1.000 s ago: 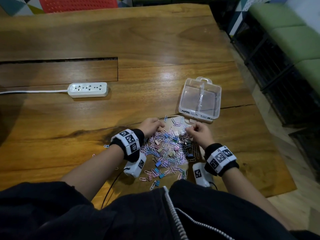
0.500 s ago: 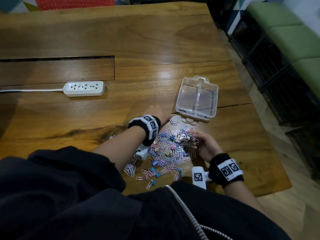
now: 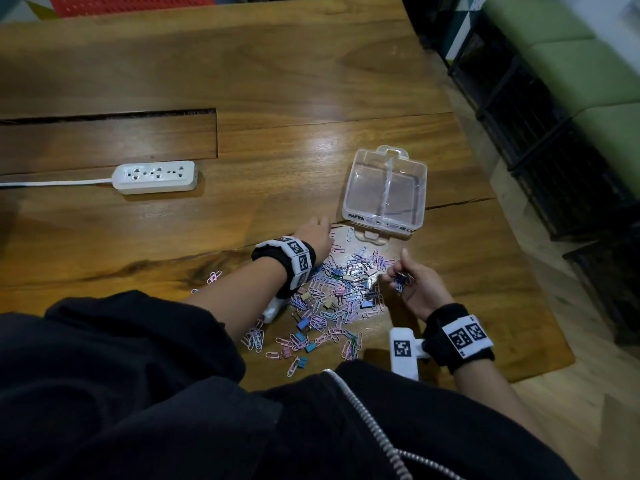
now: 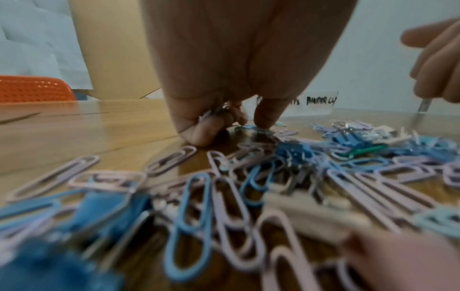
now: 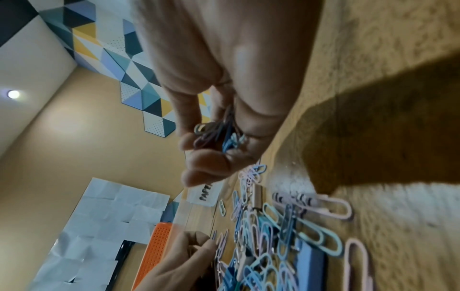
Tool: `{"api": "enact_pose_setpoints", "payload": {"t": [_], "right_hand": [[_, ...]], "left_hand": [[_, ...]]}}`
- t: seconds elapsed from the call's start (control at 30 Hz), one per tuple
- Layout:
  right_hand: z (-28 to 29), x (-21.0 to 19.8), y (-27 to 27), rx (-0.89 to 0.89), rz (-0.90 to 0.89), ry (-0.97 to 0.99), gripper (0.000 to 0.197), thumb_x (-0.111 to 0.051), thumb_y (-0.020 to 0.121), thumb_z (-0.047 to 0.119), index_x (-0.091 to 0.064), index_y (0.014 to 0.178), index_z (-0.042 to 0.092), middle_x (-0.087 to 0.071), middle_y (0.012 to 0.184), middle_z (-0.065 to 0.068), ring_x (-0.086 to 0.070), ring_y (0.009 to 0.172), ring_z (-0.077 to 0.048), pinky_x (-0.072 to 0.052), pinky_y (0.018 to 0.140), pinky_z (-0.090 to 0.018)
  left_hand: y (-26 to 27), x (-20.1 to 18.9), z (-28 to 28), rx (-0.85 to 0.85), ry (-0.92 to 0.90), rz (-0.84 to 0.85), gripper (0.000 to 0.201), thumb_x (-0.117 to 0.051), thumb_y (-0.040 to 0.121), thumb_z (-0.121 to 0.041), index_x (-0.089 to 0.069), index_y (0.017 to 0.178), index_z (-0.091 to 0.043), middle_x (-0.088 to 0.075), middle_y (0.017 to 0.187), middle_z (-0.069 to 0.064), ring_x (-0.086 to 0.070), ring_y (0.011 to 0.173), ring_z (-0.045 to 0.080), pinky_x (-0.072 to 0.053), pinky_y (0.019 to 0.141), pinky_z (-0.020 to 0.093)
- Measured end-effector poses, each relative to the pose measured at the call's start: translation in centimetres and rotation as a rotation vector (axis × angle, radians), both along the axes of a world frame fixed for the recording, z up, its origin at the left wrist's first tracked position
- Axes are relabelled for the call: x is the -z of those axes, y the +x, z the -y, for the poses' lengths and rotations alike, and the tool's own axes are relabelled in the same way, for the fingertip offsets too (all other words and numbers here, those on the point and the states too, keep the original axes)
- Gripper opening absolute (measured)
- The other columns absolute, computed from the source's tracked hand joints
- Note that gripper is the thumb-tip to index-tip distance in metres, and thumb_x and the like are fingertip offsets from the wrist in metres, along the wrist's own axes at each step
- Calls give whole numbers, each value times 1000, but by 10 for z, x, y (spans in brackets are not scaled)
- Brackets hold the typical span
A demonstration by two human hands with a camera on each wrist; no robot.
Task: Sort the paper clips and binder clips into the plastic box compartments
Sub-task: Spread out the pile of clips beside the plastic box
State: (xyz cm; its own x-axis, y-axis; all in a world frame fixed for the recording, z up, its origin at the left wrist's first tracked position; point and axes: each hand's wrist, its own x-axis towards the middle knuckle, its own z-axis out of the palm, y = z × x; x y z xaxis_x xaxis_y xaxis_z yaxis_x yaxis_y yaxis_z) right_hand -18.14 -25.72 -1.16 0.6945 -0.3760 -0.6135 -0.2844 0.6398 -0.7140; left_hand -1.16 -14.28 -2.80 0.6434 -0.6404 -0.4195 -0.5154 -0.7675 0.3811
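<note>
A clear two-compartment plastic box [image 3: 384, 216] stands on the wooden table, both compartments bare. Just in front of it lies a pile of pastel paper clips and small binder clips [image 3: 341, 296]. My left hand [image 3: 322, 228] is at the pile's far left edge, close to the box. In the left wrist view its curled fingers [image 4: 199, 130] hold a few paper clips [image 4: 216, 113] while one fingertip presses a blue clip [image 4: 248, 128] on the table. My right hand [image 3: 398, 277] is raised at the pile's right side, palm turned up, gripping a bunch of clips [image 5: 219, 133].
A white power strip [image 3: 156, 176] with its cord lies to the left. A sunken panel [image 3: 107, 143] runs across the table behind it. A few stray clips [image 3: 214, 276] lie left of my left arm. The table's right edge [image 3: 540, 306] is near, with dark racks and green cushions beyond.
My left hand has moved forward from the pile's left side to its far edge by the box. My right hand has pulled back from the pile's middle and turned up with clips in it.
</note>
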Motion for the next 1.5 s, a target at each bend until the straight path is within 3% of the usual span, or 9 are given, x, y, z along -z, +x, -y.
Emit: {"api": "enact_pose_setpoints", "payload": {"t": [0.2,0.43,0.63,0.83,0.97,1.07,1.27,1.37,1.5], "right_hand": [[11,0,0,-7,-86,-146,23,-34,92,-1,-54,84,8,-53,73,-5,-45,59,-10,-40,49,-15],[-7,12,-2,-541,-528,-957,33,-36,96,29,-58,87,6,-55,82,-5,-53,82,-21,-41,75,-30],[-18,13,-11,-639,-573,-974,38,-73,69,37,-52,92,16,-54,86,3,-53,85,-17,-48,79,-33],[-26,18,-13,-610,-453,-1071,26,-73,71,24,-53,86,16,-57,86,2,-54,86,-17,-44,78,-29],[-27,23,-11,-617,-455,-1039,8,-63,82,19,-57,81,14,-63,86,-2,-58,86,-18,-47,81,-32],[-29,25,-10,-650,-452,-1054,8,-56,86,20,-56,82,12,-61,87,-3,-57,85,-18,-46,80,-32],[-19,22,-14,-553,-378,-820,17,-54,87,15,-49,71,17,-53,73,1,-51,73,-17,-46,74,-33],[-12,13,-14,-341,-271,-522,22,-51,87,7,-49,66,13,-50,63,1,-45,53,-8,-40,51,-16],[-3,5,-13,-106,-135,-215,22,-46,84,-5,-47,65,6,-45,62,-5,-37,37,-2,-31,38,-11]], "left_hand": [[-11,4,-11,166,47,-5,26,-39,96,-22,-45,115,-4,-48,123,16,-49,109,30,-41,93,38],[-16,2,-11,225,103,38,54,-50,88,-47,-43,122,-5,-47,126,14,-48,113,28,-41,94,38],[-23,0,-11,263,131,55,40,-38,96,-32,-44,121,-1,-46,125,17,-48,113,30,-41,92,38],[-13,-16,-22,64,-26,-312,26,-33,99,-30,-45,81,-16,-45,74,-2,-45,66,14,-35,58,22],[-8,-28,-41,-250,-268,-896,15,-37,98,-23,-41,88,-13,-45,65,-2,-43,47,7,-37,45,18],[-6,-22,-50,-349,-366,-1090,14,-42,95,-9,-44,82,-12,-54,58,-2,-44,38,5,-34,35,17],[-12,-19,-51,-500,-472,-1158,24,-31,96,-8,-53,87,-9,-44,68,0,-43,46,7,-33,35,15],[-14,-21,-48,-589,-497,-1189,26,-33,94,-20,-48,74,-11,-42,67,0,-42,42,8,-30,35,17],[-19,-19,-39,-247,-207,-641,18,-58,87,-30,-46,79,-19,-47,77,-3,-46,64,12,-38,54,23]]}}
